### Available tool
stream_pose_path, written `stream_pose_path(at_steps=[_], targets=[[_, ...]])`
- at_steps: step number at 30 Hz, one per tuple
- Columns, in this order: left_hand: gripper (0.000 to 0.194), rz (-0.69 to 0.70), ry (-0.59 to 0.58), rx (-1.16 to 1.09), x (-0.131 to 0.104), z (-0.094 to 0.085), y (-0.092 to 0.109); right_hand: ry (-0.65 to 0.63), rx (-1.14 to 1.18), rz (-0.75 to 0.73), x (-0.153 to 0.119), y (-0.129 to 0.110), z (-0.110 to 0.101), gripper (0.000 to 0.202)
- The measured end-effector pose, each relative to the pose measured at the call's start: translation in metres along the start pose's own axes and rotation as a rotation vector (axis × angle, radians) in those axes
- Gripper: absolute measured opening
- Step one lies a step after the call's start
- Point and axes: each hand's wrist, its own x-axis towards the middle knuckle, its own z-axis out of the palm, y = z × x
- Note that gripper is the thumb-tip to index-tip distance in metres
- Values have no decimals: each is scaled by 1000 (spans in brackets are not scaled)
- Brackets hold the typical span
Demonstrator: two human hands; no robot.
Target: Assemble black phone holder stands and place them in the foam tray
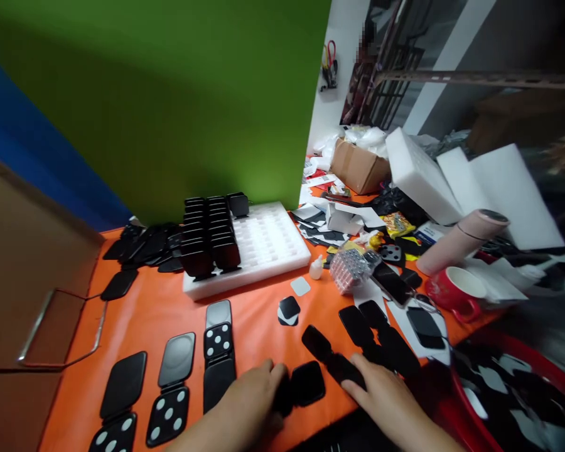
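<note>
My left hand (257, 395) has its fingers curled over one end of a black hinged folding pad (309, 383), whose square panel sticks out to the right. Its fingertips are partly hidden. My right hand (381, 392) grips the lower panel of a second unfolded black pad (317, 342) between thumb and fingers. To the left lie several opened pads, among them a dotted pad (168, 414) with white round spots. Further black pads (398, 351) lie just beyond my right hand. A small black square piece (289, 306) rests on white ones ahead.
A white foam tray (273, 242) holds rows of upright black pads (210, 235). Loose black pads (150, 245) are piled at left. At right are a red mug (454, 292), pink bottle (466, 238), phone (390, 282), small white bottle (316, 268) and red bin (466, 389).
</note>
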Motion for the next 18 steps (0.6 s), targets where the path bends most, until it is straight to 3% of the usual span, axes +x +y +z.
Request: stream_pose_path(at_steps=[2, 4, 8, 10, 14, 18], targets=[[32, 21, -66, -199, -16, -11, -7, 22, 146, -71, 5, -8, -20, 20], [26, 20, -55, -363, -27, -29, -14, 82, 230, -132, 21, -22, -49, 25], [12, -29, 213, -754, -29, -83, -23, 307, 256, -269, 91, -72, -114, 30], [13, 6, 364, -892, -26, -118, -24, 321, 203, -341, 138, -105, -138, 30], [16, 93, 692, -710, -20, -191, -28, 209, -35, -455, 224, -171, -163, 23], [20, 184, 996, -565, 0, -250, -44, 264, -177, -546, 280, -218, -163, 21]])
